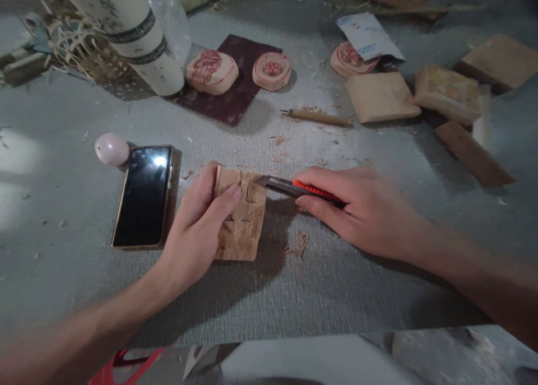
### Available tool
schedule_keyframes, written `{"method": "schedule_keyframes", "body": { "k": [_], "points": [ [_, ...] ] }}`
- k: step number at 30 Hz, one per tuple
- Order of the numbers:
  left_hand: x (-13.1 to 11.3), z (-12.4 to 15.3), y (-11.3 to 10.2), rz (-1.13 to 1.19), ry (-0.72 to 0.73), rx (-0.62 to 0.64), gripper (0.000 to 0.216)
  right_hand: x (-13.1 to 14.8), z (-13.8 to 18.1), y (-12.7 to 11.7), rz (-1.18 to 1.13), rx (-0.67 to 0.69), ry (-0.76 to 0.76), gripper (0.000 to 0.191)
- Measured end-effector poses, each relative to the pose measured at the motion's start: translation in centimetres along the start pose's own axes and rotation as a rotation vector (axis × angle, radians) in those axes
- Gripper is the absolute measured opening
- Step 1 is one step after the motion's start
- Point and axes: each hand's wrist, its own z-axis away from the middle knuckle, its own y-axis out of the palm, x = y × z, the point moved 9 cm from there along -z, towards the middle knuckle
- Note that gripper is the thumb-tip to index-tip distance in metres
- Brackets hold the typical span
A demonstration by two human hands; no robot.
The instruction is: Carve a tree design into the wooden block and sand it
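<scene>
My left hand point(197, 228) is closed around the left side of a small carved wooden block point(246, 228), thumb on its top face, holding it flat on the grey mat point(319, 284). My right hand point(357, 208) grips a red and black utility knife point(294, 188), whose blade tip touches the block's upper right edge. Wood shavings point(299, 244) lie just right of the block.
A dark phone point(145, 197) and a pale egg-shaped object point(111, 148) lie to the left. Farther back are carved wooden stamps point(211, 71) on a maroon sheet point(235, 102), a patterned cylinder point(134, 35), a carving tool point(319, 117) and several wooden blocks point(380, 96).
</scene>
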Motion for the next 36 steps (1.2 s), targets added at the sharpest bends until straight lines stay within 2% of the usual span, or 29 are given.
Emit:
{"method": "schedule_keyframes", "body": {
  "k": [6, 12, 20, 27, 33, 36],
  "points": [
    [-0.1, 0.2, -0.2, -0.073, -0.001, -0.025, 0.028, -0.5, -0.4, 0.5, -0.085, 0.096, 0.059, 0.026],
    [0.5, 0.2, 0.1, 0.015, -0.053, 0.006, 0.024, -0.9, -0.6, 0.6, -0.173, 0.171, 0.11, 0.029],
    [0.0, 0.2, 0.1, -0.016, -0.052, 0.012, 0.027, -0.5, -0.5, 0.1, -0.076, 0.075, 0.066, 0.025],
    [-0.5, 0.2, 0.0, -0.076, -0.012, 0.0, 0.028, -0.5, -0.6, 0.2, -0.082, 0.108, 0.053, 0.027],
    [-0.3, 0.3, 0.2, -0.018, -0.028, 0.019, 0.023, -0.9, -0.5, 0.8, -0.192, 0.21, 0.107, 0.031],
    [0.0, 0.2, 0.3, 0.026, -0.05, 0.018, 0.024, -1.1, -0.4, 0.3, -0.181, 0.162, 0.127, 0.031]
  ]
}}
